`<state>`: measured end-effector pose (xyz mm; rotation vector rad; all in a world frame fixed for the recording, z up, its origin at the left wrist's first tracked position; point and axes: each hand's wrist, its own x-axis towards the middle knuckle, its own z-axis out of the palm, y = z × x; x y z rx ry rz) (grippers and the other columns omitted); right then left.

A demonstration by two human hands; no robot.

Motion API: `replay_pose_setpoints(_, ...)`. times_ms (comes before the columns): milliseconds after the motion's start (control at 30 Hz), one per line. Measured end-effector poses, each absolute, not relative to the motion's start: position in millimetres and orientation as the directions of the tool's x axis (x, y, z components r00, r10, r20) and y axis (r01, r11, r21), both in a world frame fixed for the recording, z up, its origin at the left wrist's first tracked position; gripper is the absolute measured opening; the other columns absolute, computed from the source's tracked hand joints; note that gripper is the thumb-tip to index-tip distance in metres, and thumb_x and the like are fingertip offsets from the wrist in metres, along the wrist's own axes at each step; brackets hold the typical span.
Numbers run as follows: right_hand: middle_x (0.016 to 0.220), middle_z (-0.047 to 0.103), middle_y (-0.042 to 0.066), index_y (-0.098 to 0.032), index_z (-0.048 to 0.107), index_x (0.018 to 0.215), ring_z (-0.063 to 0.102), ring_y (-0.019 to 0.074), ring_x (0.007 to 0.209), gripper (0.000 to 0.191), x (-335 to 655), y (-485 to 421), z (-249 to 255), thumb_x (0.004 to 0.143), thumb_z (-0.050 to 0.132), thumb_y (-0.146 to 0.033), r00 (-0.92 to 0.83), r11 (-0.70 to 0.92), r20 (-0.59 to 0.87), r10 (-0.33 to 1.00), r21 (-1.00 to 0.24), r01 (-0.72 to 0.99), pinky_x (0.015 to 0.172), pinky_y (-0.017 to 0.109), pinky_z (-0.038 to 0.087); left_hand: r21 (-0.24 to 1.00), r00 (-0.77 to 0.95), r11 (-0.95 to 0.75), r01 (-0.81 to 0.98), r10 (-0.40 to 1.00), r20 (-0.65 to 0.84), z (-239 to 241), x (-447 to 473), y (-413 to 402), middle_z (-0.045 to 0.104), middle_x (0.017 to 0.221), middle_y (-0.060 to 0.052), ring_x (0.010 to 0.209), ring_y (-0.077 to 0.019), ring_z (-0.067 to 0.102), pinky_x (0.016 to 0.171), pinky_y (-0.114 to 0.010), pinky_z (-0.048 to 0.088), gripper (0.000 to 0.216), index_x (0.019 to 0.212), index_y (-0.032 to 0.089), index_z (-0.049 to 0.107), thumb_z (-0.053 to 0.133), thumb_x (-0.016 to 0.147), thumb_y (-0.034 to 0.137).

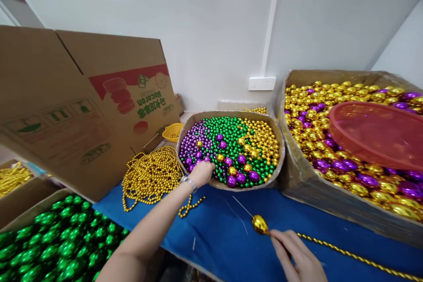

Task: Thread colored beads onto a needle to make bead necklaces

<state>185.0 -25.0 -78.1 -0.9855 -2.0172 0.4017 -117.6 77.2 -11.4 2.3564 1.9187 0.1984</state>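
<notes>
My left hand [202, 172] reaches into a round cardboard tray [280, 158] of small purple, green and gold beads [231, 141]. Its fingers are curled down among the beads at the tray's near left edge, and what they hold is hidden. A watch [188, 181] sits on that wrist. My right hand [297, 257] pinches a needle with a large gold oval bead [260, 224] threaded on it. A strand of small gold beads [346, 253] trails from that hand to the right across the blue cloth [224, 238].
A heap of strung gold beads [152, 175] lies left of the tray. A large box of gold and purple oval beads [330, 141] with a red basin [380, 134] stands right. A box of green beads [59, 238] is near left, under an open printed carton [82, 105]. A small yellow basket [172, 132] sits behind.
</notes>
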Motion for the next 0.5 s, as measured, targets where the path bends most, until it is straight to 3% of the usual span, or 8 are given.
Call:
replay_pose_setpoints(100, 0.083, 0.06, 0.002, -0.023, 0.057, 0.106, 0.062, 0.012, 0.072, 0.019, 184.1, -25.7, -79.6, 0.092, 0.044, -0.027, -0.354, 0.637, 0.533, 0.768, -0.586, 0.501, 0.064, 0.018, 0.05, 0.07, 0.252, -0.25, 0.966, 0.967, -0.028, -21.3, -125.6, 94.7, 0.065, 0.08, -0.013, 0.083, -0.0236, 0.06, 0.072, -0.033, 0.047, 0.021, 0.076, 0.013, 0.064, 0.049, 0.075, 0.0)
replay_pose_setpoints(267, 0.082, 0.061, 0.004, -0.023, 0.058, 0.104, 0.063, 0.0134, 0.073, 0.02, 182.7, -27.5, -82.7, 0.092, 0.043, -0.028, -0.352, 0.612, 0.502, 0.79, -0.615, 0.497, 0.063, 0.02, 0.051, -0.022, 0.335, -0.339, 0.941, 0.937, -0.095, -24.3, -131.4, 100.1, 0.065, 0.083, -0.013, 0.086, -0.0245, 0.059, 0.068, -0.032, 0.047, 0.021, 0.079, 0.015, 0.064, 0.046, 0.08, 0.004)
replay_pose_setpoints(500, 0.083, 0.062, 0.004, -0.022, 0.06, 0.101, 0.064, 0.0138, 0.073, 0.022, 175.6, -27.7, -80.1, 0.093, 0.043, -0.032, -0.346, 0.59, 0.478, 0.807, -0.646, 0.484, 0.064, 0.02, 0.051, 0.043, 0.404, -0.402, 0.915, 0.908, -0.109, -22.7, -140.3, 105.9, 0.066, 0.079, -0.008, 0.08, -0.0215, 0.061, 0.07, -0.03, 0.045, 0.017, 0.077, 0.018, 0.062, 0.05, 0.078, 0.007)
